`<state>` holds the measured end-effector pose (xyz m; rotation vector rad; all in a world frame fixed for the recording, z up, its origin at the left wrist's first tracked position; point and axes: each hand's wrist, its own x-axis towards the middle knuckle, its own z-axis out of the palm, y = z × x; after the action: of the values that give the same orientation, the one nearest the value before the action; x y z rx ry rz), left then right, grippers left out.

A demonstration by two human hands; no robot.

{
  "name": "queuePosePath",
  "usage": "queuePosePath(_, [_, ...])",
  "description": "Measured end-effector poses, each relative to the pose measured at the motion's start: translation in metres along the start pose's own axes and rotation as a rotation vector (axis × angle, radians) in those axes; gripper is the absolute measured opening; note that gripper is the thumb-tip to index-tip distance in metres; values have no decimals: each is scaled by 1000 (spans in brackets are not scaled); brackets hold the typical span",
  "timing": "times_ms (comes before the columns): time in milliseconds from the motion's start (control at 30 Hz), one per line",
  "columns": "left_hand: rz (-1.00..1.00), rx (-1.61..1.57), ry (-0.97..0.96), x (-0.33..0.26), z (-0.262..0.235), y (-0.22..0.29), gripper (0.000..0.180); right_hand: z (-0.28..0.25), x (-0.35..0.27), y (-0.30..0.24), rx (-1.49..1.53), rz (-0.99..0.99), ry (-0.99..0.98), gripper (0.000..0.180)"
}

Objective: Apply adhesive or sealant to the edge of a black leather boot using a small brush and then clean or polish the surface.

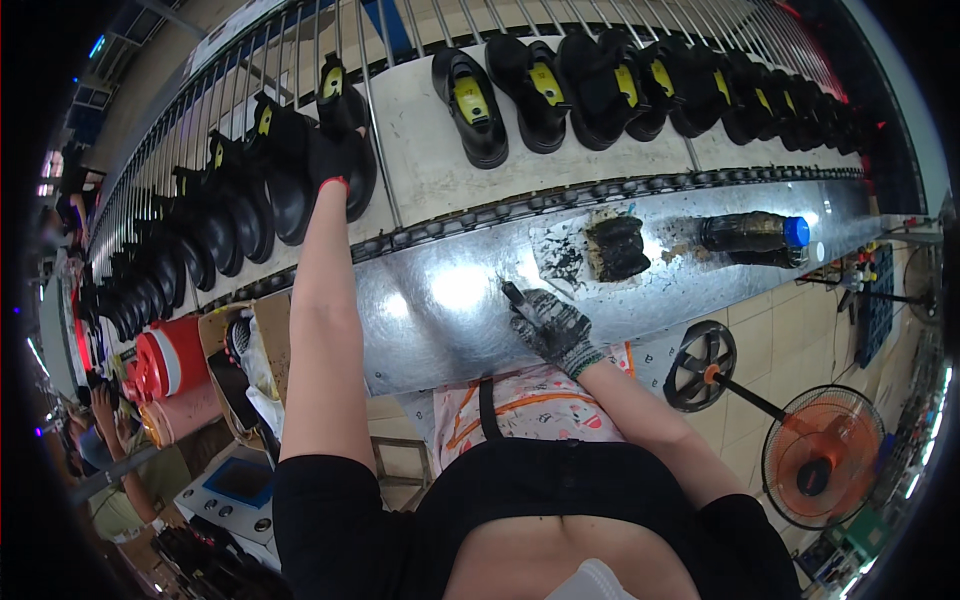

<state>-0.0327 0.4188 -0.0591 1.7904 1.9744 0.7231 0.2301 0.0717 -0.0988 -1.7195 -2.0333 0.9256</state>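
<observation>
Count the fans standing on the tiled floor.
2. A small black fan stands on the floor beside the metal table's right end; a larger orange fan stands lower right of it. Others may be hidden beyond the dark, bent rim.

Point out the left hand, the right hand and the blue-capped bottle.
left hand [340,160], head view, gloved back, on a black shoe
right hand [550,325], head view, glove back
blue-capped bottle [745,232], head view, dark body

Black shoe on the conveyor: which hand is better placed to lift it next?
Left, probably. The left hand already rests on the black shoe, while the right hand sits on the metal ledge holding a brush.
</observation>
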Motion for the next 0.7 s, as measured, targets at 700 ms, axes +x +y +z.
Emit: queuePosePath(700, [-176, -441, 43, -300, -9, 42, 74, -3, -10, 0, 795, 98, 323, 64])
